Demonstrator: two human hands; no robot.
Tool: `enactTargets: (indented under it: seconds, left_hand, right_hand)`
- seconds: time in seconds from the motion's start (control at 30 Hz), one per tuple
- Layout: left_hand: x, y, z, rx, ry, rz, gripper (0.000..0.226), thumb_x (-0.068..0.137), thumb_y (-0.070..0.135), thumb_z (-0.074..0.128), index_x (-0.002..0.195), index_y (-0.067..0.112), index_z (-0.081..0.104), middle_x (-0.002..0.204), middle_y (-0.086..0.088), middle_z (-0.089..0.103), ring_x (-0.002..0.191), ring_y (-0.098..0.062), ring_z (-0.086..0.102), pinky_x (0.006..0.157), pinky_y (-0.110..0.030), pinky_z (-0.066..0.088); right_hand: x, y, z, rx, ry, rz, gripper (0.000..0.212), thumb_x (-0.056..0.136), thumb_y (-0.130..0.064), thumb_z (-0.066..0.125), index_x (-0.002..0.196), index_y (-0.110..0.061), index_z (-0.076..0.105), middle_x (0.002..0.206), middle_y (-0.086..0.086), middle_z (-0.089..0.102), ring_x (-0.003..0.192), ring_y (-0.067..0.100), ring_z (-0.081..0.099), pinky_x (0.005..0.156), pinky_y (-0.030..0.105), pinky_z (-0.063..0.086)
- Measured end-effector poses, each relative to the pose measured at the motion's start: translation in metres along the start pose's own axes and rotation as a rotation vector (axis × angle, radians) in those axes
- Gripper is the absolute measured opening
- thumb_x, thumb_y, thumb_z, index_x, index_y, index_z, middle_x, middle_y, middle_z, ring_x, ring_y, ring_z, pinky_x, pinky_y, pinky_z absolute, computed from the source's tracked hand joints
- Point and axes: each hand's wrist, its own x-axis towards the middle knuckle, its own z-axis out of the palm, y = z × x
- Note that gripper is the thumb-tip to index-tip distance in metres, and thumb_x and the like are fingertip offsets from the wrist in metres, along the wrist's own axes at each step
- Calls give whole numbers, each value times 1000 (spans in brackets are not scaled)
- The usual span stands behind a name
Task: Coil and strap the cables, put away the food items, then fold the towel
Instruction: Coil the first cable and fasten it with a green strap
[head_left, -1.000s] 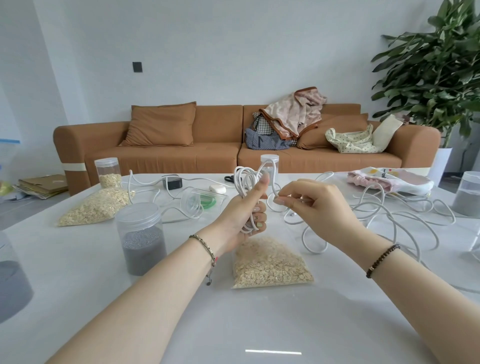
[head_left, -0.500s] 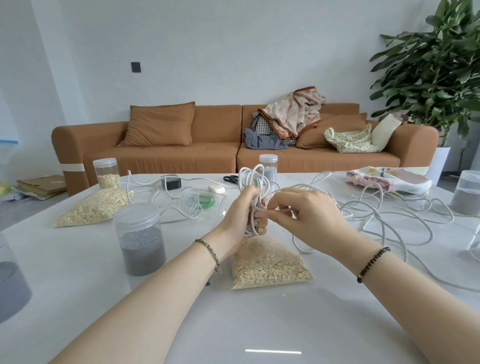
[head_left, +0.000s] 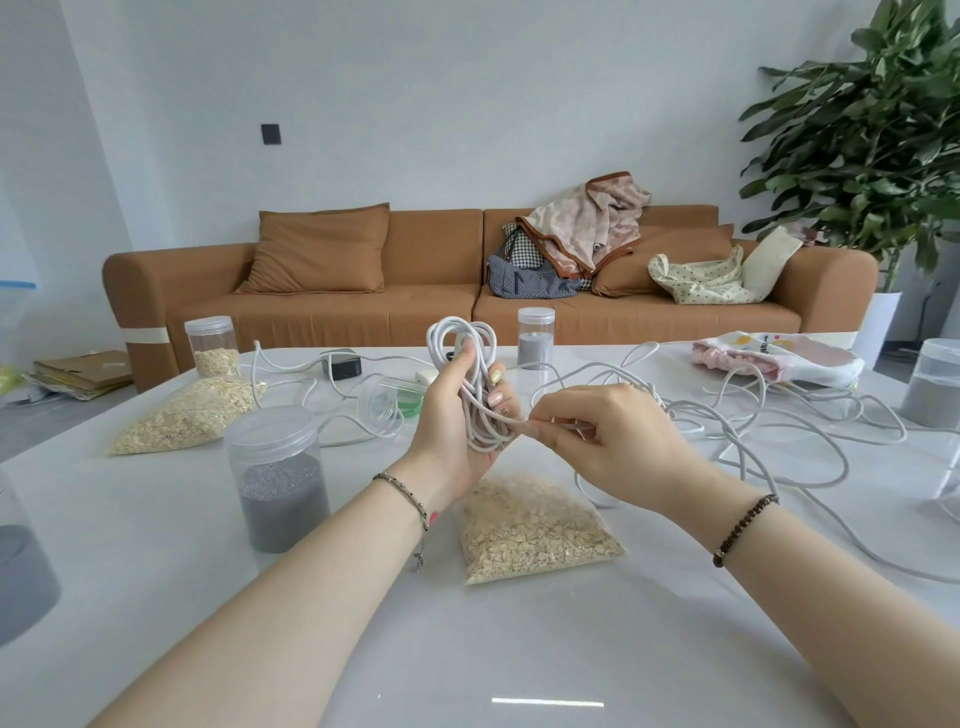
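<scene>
A grey-filled jar (head_left: 23, 577) is cut off by the left edge, and the oat bag (head_left: 537, 535) is partly hidden behind the left hand (head_left: 457, 410).

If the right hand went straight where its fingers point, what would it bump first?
Most likely the white cable coil held in the left hand; the right hand points leftward at it, almost touching.
</scene>
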Motion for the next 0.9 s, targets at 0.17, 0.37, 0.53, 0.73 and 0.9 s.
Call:
enactTargets:
  seconds: [0.17, 0.37, 0.53, 0.73, 0.9]
  left_hand:
    - [4, 5, 0, -15, 18, 24, 52, 100, 56, 44, 67, 17, 43, 55, 3, 33, 49, -11, 33, 61, -23, 31]
    - [8, 16, -3, -161, 72, 47, 52, 98, 60, 44, 68, 18, 45, 57, 8, 33, 46, -7, 33, 52, -17, 35]
    - [7, 18, -6, -348, 21, -9, 46, 96, 56, 51, 72, 17, 49, 60, 9, 39, 46, -6, 41, 49, -15, 44]
    - [5, 24, -5, -427, 10, -8, 49, 96, 56, 53, 70, 15, 50, 60, 9, 41, 45, -7, 46, 46, -19, 48]
    - [8, 35, -6, -563, 148, 169, 49, 95, 56, 56, 70, 13, 53, 61, 5, 48, 49, -9, 48, 49, -20, 49]
  right_hand:
    - [-1, 0, 0, 6, -37, 15, 24, 95, -49, 56, 73, -42, 49, 52, -6, 41, 56, 15, 40, 51, 29, 36]
    - [-4, 14, -5, 83, -69, 128, 30, 98, -45, 58, 71, -31, 56, 52, -3, 43, 56, 16, 37, 57, 32, 39]
    - [-6, 19, -8, 137, -89, 173, 33, 96, -45, 57, 76, -21, 68, 50, -9, 45, 53, 13, 38, 54, 29, 35]
    - [-8, 29, -12, 204, -56, 240, 40, 88, -70, 53, 70, -37, 67, 51, 5, 48, 52, 18, 42, 57, 36, 42]
    - [-6, 27, -17, 298, -129, 325, 38, 84, -59, 59, 74, -27, 77, 51, -1, 56, 49, 11, 46, 53, 21, 37]
